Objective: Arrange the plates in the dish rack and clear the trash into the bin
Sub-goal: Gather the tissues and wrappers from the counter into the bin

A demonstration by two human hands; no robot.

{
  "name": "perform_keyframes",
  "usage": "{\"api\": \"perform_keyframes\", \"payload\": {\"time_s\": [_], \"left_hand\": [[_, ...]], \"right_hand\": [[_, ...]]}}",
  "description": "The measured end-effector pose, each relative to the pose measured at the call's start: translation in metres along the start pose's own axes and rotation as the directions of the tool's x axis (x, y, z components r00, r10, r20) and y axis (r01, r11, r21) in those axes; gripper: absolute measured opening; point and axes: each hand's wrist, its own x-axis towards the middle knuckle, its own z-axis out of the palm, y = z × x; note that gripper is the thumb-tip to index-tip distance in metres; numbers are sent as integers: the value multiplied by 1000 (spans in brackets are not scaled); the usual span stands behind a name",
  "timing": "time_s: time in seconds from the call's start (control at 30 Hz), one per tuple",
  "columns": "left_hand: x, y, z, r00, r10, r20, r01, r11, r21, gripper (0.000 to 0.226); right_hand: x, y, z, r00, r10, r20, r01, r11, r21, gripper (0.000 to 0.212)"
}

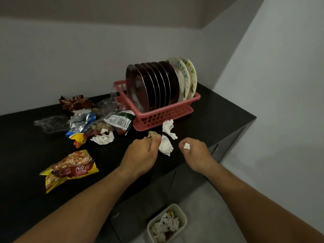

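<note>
Tissue [186, 146], crumpled white, perhaps torn.

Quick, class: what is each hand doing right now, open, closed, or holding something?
Left hand: closed on a small crumpled beige scrap at its fingertips.
Right hand: closed on a small crumpled white tissue ball.

A home kitchen corner: a pink dish rack [158, 112] full of upright plates [154, 85] sits on a dark surface [219, 109] over cabinet doors [177, 183], snack wrappers [70, 168] scattered about, plain white walls [70, 58] behind.
</note>
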Motion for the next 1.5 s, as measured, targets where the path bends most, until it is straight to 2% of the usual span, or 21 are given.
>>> {"api": "perform_keyframes", "payload": {"time_s": [0.03, 0.13, 0.23, 0.33, 0.43, 0.63, 0.77, 0.9, 1.07, 1.2, 1.37, 1.43, 1.5], "left_hand": [[-4, 2, 5, 1000, 1, -5, -1, 1000, 8, 66], [-17, 10, 24, 1000, 31, 2, -31, 996, 85, 59], [-34, 14, 55, 996, 40, 77, -51, 989, 139, 47], [-52, 6, 88, 983, 31, 181, -58, 988, 143, 46], [-73, -5, 121, 981, -7, 194, -20, 990, 137, 48], [-119, -42, 185, 933, -255, 254, 214, 960, 178, 27], [-126, -69, 221, 927, -255, 275, 198, 956, 219, 28], [-132, -129, 264, 914, -312, 258, 238, 929, 283, 30], [-165, -229, 322, 908, -322, 269, 227, 916, 330, 48], [-196, -312, 361, 908, -328, 260, 196, 882, 429, 47], [-234, -381, 393, 923, -311, 228, 180, 871, 458, 41], [-244, -395, 402, 937, -271, 219, 148, 879, 454, 37], [-248, -403, 411, 945, -250, 211, 131, 882, 453, 32]], "right_hand": [[-3, 4, -1, 1000, -6, -14, 6, 1000, -13, 18], [-14, 19, -2, 998, 25, -53, -24, 999, 32, 46], [-29, 41, 0, 996, 80, -38, -76, 993, 93, 61], [-42, 68, 10, 996, 83, 37, -86, 993, 85, 56], [-53, 103, 25, 993, 59, 101, -62, 998, 32, 47], [-73, 173, 67, 975, 51, 218, -50, 999, -7, 36], [-75, 227, 103, 974, 29, 225, -17, 998, -55, 32], [-67, 283, 159, 965, 67, 252, -48, 996, -79, 32], [-47, 346, 267, 962, 77, 263, -61, 996, -66, 41], [-31, 388, 366, 916, 36, 399, 16, 992, -127, 40], [-19, 434, 466, 852, 111, 512, -46, 989, -139, 38], [-15, 450, 494, 800, 121, 588, -1, 980, -200, 41], [-14, 462, 513, 709, 129, 693, 88, 959, -269, 54]]}}
